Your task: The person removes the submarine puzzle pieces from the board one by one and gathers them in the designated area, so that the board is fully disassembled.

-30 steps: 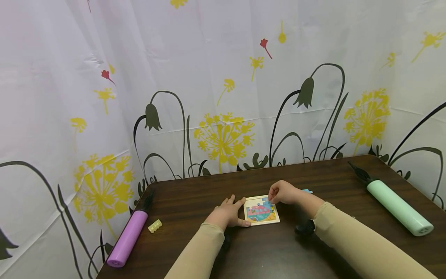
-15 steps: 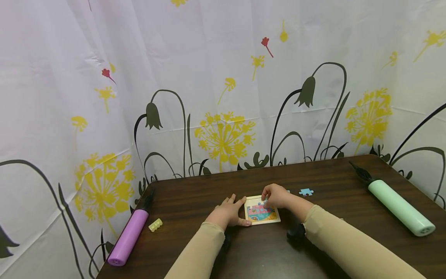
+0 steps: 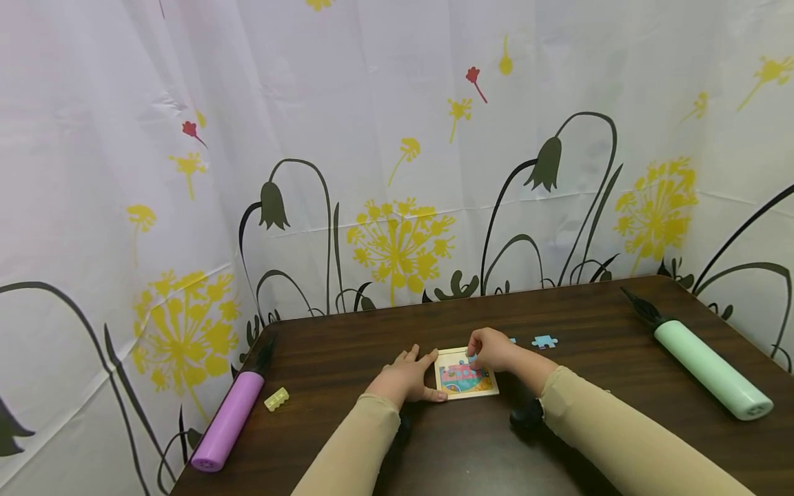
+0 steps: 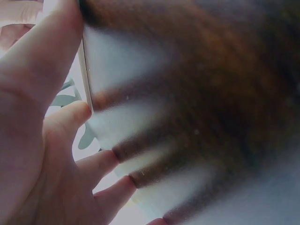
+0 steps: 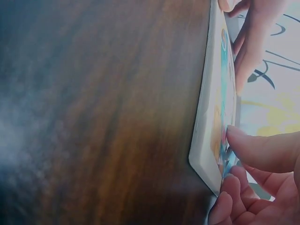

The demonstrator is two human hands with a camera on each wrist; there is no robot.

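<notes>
A small jigsaw puzzle with a pale wooden frame [image 3: 471, 395] lies flat on the dark table, its picture pink, blue and yellow. My left hand [image 3: 404, 380] rests at its left side, fingers spread, with the index fingertip at the upper left corner and the thumb at the lower left. My right hand [image 3: 493, 349] is over the puzzle's upper right, thumb and fingers pinching a blue puzzle piece [image 5: 228, 162] close against the picture. The right hand covers the frame's upper right corner. Pale bare backing shows in the puzzle's upper left part.
A loose blue puzzle piece [image 3: 545, 342] lies right of the puzzle, and another is mostly hidden behind the right hand. A yellow block [image 3: 276, 399] and a purple pump [image 3: 228, 421] are at the left, a mint-green pump [image 3: 712, 368] at the right. A patterned curtain hangs behind.
My right hand has moved left and slightly down over the puzzle with the piece, uncovering the loose blue pieces beyond. It has hardly moved in the last half second. The left hand stays put.
</notes>
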